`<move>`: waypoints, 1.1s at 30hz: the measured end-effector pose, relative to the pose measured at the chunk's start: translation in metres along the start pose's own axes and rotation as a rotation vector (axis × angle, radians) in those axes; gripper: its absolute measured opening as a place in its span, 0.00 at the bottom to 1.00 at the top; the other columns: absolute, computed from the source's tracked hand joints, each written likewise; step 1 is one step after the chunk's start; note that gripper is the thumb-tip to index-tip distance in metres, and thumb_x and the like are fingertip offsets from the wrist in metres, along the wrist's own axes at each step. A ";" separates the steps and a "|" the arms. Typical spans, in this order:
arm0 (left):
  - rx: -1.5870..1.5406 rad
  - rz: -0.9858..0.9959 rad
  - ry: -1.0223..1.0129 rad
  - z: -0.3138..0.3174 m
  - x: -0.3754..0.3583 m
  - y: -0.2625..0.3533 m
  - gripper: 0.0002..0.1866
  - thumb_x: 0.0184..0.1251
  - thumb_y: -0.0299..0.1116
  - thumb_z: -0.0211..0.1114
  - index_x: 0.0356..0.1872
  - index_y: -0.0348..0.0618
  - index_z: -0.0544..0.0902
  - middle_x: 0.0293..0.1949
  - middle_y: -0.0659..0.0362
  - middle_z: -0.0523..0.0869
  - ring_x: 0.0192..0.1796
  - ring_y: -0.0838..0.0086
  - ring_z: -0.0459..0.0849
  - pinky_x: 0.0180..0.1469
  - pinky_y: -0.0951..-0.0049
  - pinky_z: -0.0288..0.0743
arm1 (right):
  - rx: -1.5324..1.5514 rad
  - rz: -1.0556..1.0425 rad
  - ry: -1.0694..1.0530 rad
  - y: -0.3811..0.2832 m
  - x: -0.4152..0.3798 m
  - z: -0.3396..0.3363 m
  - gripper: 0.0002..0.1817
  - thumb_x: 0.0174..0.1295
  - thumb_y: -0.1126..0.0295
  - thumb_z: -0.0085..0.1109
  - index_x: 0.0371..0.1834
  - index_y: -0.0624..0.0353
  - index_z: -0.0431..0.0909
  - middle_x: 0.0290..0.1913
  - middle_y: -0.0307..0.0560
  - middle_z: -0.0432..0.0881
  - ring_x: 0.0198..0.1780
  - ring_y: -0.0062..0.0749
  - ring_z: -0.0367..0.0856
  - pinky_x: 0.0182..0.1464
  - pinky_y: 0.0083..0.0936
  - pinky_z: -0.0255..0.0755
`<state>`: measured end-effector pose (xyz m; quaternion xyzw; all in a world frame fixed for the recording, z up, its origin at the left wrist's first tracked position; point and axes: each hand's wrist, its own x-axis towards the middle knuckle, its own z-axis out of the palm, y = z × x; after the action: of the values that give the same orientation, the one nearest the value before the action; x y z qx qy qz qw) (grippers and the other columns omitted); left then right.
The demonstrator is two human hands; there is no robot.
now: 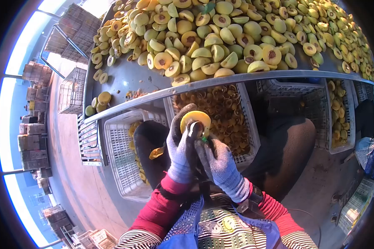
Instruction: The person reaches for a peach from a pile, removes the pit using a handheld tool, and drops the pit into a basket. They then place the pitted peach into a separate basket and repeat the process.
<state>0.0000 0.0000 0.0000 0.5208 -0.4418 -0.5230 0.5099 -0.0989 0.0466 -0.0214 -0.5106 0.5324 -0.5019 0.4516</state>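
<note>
Yellow, round half fruit (201, 116): gripped by the blue-and-grey-gloved left hand (178, 147), in front of the silver metal desk (129, 78), cut face turned up, presumably to expose its centre. Small green-and-metal tool (205, 138): clasped against it by the matching-gloved right hand (220, 159). White plastic crate (250, 120): stationed below the desk's edge, probably to catch brown scraps (224, 106).

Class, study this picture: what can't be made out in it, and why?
In the head view:
- The tool's handle: mostly hidden by the right hand.
- The underside of the fruit half: turned away, against the left hand.
- The far end of the fruit heap: cut off by the top edge.
- Contents of the distant stacked crates: too small.
</note>
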 end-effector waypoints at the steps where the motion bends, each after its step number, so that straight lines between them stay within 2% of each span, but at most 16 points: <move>1: -0.028 -0.034 0.053 0.004 -0.002 0.001 0.24 0.65 0.36 0.62 0.59 0.35 0.73 0.54 0.52 0.76 0.52 0.71 0.77 0.56 0.73 0.71 | 0.043 0.005 0.035 -0.003 0.001 -0.001 0.14 0.64 0.65 0.59 0.42 0.65 0.73 0.27 0.62 0.78 0.32 0.59 0.79 0.30 0.42 0.70; 3: -0.058 0.089 0.067 0.012 -0.010 -0.006 0.20 0.67 0.36 0.60 0.55 0.36 0.74 0.50 0.54 0.77 0.50 0.73 0.77 0.55 0.73 0.72 | 0.043 -0.023 0.078 -0.003 -0.005 -0.013 0.14 0.64 0.65 0.59 0.42 0.65 0.73 0.27 0.62 0.78 0.31 0.59 0.79 0.30 0.41 0.70; 5: -0.079 0.045 -0.001 0.007 -0.020 -0.009 0.16 0.69 0.37 0.58 0.53 0.39 0.75 0.47 0.57 0.77 0.48 0.75 0.77 0.52 0.73 0.73 | -0.092 -0.067 0.055 -0.010 -0.016 -0.020 0.13 0.64 0.66 0.58 0.42 0.66 0.73 0.26 0.62 0.77 0.30 0.59 0.79 0.29 0.40 0.70; 6: -0.140 -0.102 0.047 0.010 -0.021 -0.001 0.13 0.71 0.39 0.56 0.49 0.42 0.75 0.43 0.59 0.77 0.45 0.78 0.77 0.48 0.74 0.74 | -0.091 -0.066 0.060 -0.009 -0.018 -0.021 0.13 0.64 0.66 0.58 0.42 0.66 0.73 0.26 0.62 0.77 0.30 0.59 0.79 0.29 0.40 0.70; 12: -0.109 -0.113 0.007 0.007 -0.037 0.000 0.14 0.73 0.41 0.54 0.49 0.41 0.73 0.40 0.61 0.77 0.40 0.80 0.76 0.44 0.78 0.73 | 0.089 0.102 -0.070 0.003 -0.045 -0.016 0.14 0.66 0.67 0.55 0.47 0.67 0.73 0.32 0.64 0.79 0.35 0.54 0.80 0.34 0.37 0.71; 14: 0.021 -0.030 -0.019 0.012 -0.043 0.010 0.18 0.74 0.42 0.53 0.52 0.38 0.75 0.43 0.59 0.78 0.42 0.79 0.76 0.48 0.78 0.71 | -0.009 -0.139 -0.016 -0.005 -0.051 -0.019 0.16 0.67 0.67 0.54 0.51 0.68 0.72 0.33 0.60 0.80 0.35 0.48 0.81 0.37 0.37 0.72; 18: 0.053 -0.060 -0.162 0.010 -0.046 0.013 0.19 0.75 0.43 0.51 0.49 0.36 0.79 0.46 0.57 0.82 0.44 0.79 0.79 0.45 0.78 0.73 | 0.154 -0.096 -0.116 -0.002 -0.060 -0.026 0.15 0.69 0.65 0.52 0.51 0.67 0.73 0.32 0.51 0.80 0.32 0.33 0.79 0.33 0.29 0.71; 20: 0.100 -0.049 -0.234 0.011 -0.044 0.020 0.19 0.75 0.42 0.51 0.48 0.35 0.79 0.43 0.57 0.83 0.41 0.79 0.80 0.42 0.79 0.73 | 0.375 -0.036 -0.161 0.008 -0.073 -0.024 0.16 0.72 0.59 0.47 0.44 0.62 0.75 0.27 0.42 0.77 0.27 0.20 0.73 0.28 0.19 0.68; 21: 0.145 -0.039 -0.301 0.010 -0.042 0.022 0.19 0.75 0.42 0.50 0.48 0.35 0.79 0.40 0.56 0.84 0.38 0.79 0.81 0.39 0.79 0.74 | 0.376 -0.037 -0.159 0.000 -0.070 -0.030 0.16 0.72 0.59 0.47 0.44 0.62 0.75 0.27 0.42 0.77 0.27 0.20 0.73 0.28 0.19 0.68; 23: 0.263 0.089 -0.443 0.006 -0.032 0.021 0.21 0.75 0.44 0.50 0.48 0.34 0.79 0.31 0.57 0.84 0.29 0.78 0.81 0.34 0.79 0.73 | 1.374 0.726 -0.557 -0.021 -0.062 -0.045 0.20 0.72 0.50 0.43 0.38 0.57 0.73 0.22 0.38 0.72 0.19 0.15 0.67 0.21 0.14 0.62; 24: 0.291 0.035 -0.495 0.005 -0.029 0.023 0.21 0.75 0.45 0.50 0.47 0.34 0.79 0.30 0.57 0.83 0.29 0.78 0.80 0.34 0.79 0.73 | 1.647 0.797 -0.712 -0.007 -0.063 -0.040 0.25 0.72 0.44 0.39 0.34 0.55 0.71 0.19 0.36 0.68 0.14 0.17 0.62 0.16 0.17 0.59; 25: 0.319 -0.015 -0.547 0.005 -0.026 0.025 0.21 0.74 0.45 0.50 0.47 0.35 0.79 0.29 0.57 0.82 0.29 0.78 0.80 0.34 0.79 0.73 | 1.646 0.798 -0.718 0.001 -0.064 -0.034 0.25 0.72 0.44 0.39 0.34 0.55 0.71 0.19 0.36 0.68 0.14 0.17 0.62 0.16 0.17 0.59; 26: 0.136 -0.257 -0.467 0.000 -0.030 0.012 0.21 0.74 0.46 0.50 0.47 0.36 0.79 0.27 0.58 0.80 0.28 0.79 0.77 0.34 0.78 0.73 | 1.890 0.792 -0.772 0.005 -0.066 -0.027 0.26 0.71 0.43 0.39 0.34 0.55 0.71 0.18 0.36 0.68 0.13 0.18 0.62 0.15 0.17 0.58; 27: 0.066 -0.200 -0.477 0.001 -0.033 0.008 0.21 0.74 0.46 0.51 0.46 0.36 0.79 0.28 0.59 0.80 0.30 0.80 0.75 0.35 0.78 0.72 | 2.138 0.775 -0.822 0.007 -0.067 -0.022 0.26 0.71 0.41 0.39 0.34 0.55 0.70 0.18 0.36 0.68 0.11 0.18 0.61 0.13 0.18 0.56; 30: 0.203 -0.069 -0.356 -0.012 -0.046 -0.019 0.19 0.73 0.45 0.53 0.44 0.36 0.79 0.31 0.60 0.80 0.31 0.82 0.76 0.35 0.78 0.72 | 2.236 0.879 -0.745 0.006 -0.069 -0.014 0.27 0.71 0.42 0.39 0.30 0.57 0.67 0.15 0.37 0.65 0.10 0.17 0.59 0.11 0.15 0.56; 33: 0.035 -0.320 -0.142 -0.019 -0.050 -0.017 0.19 0.71 0.49 0.55 0.44 0.41 0.81 0.27 0.65 0.79 0.30 0.83 0.74 0.35 0.79 0.68 | 2.243 0.997 -0.732 0.003 -0.067 -0.006 0.26 0.71 0.43 0.39 0.30 0.57 0.66 0.15 0.37 0.65 0.10 0.18 0.59 0.10 0.16 0.56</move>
<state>0.0150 0.0520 -0.0133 0.5550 -0.3971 -0.6254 0.3783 -0.1001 0.1140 -0.0264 0.2939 -0.2020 -0.2821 0.8907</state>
